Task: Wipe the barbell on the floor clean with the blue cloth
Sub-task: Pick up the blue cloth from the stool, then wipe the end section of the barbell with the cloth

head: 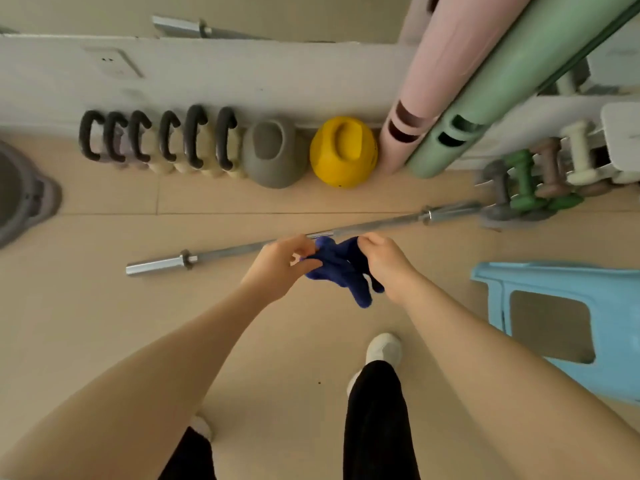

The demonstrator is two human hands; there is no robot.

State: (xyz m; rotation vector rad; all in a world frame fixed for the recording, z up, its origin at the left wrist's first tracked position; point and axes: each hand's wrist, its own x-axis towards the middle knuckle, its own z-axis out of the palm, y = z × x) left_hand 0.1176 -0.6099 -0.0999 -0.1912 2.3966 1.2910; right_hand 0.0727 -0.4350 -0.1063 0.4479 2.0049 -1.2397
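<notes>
A long silver barbell (pixel 225 253) lies on the beige floor, slanting from lower left to upper right. Its middle is hidden behind my hands. A crumpled dark blue cloth (pixel 341 268) hangs in the air above the bar, held between both hands. My left hand (pixel 280 265) pinches the cloth's left edge with thumb and fingers. My right hand (pixel 384 263) grips its right side, and a loose corner dangles below.
Several kettlebells line the wall, among them a grey one (pixel 273 154) and a yellow one (pixel 343 150). Pink (pixel 436 84) and green (pixel 485 98) rolled mats lean at the upper right, beside a dumbbell rack (pixel 540 178). A light blue stool (pixel 568 317) stands right. My feet are below.
</notes>
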